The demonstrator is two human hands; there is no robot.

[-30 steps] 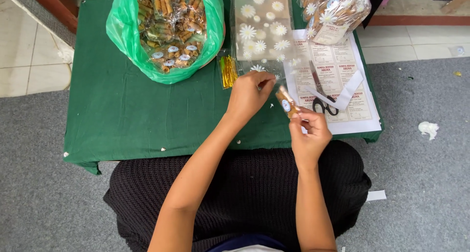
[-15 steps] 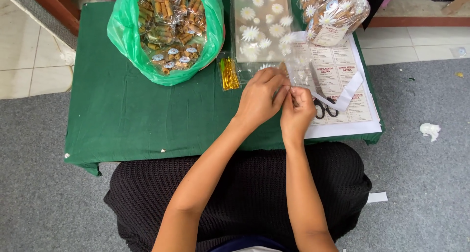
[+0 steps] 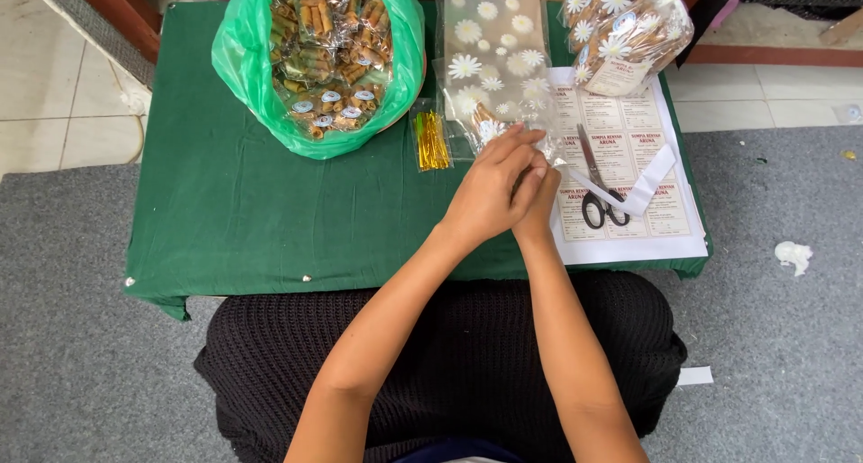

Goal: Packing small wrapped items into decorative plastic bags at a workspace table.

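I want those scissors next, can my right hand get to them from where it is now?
Probably yes. The scissors lie uncovered on the label sheet, just right of the right hand, with nothing between them.

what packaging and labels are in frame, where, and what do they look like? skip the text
Green plastic bag: table's far left, open, full of wrapped brown rolls.
Clear daisy-print bags: flat stack, far centre.
Filled daisy bag: far right corner, tied shut.
Label sheet: white, right side, grid of printed stickers, under black-handled scissors.
Gold twist ties: small clear packet, centre.
Left hand and right hand: together on a daisy bag.
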